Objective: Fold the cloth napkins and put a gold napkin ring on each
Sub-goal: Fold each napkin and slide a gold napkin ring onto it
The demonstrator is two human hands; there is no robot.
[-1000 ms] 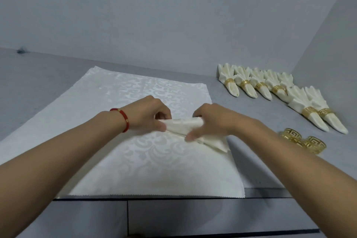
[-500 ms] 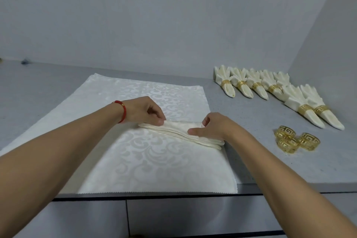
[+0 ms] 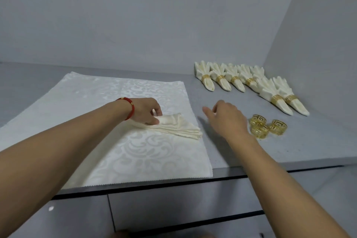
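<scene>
I saw the grey counter point(image 3: 241, 152) run to its front edge just below the white patterned cloth point(image 3: 116, 150), whose scalloped hem lay almost flush with that edge. The wall closed the back and another wall closed the right side. Bare counter lay between the cloth's right edge and the three loose gold rings point(image 3: 267, 126), and there my right hand point(image 3: 226, 118) hovered, holding nothing, fingers loosely bent. The rings sat in a tight cluster just right of that hand, touching one another.

My left hand point(image 3: 147, 111), a red bracelet point(image 3: 129, 107) on its wrist, pinched the narrow end of the folded napkin point(image 3: 177, 124). That napkin lay on the right part of the cloth, cream, pleated into stacked layers that fanned out toward the cloth's right edge.

Seven finished napkins point(image 3: 249, 83) stood in a row near the back right corner, each banded in gold, points toward me.
</scene>
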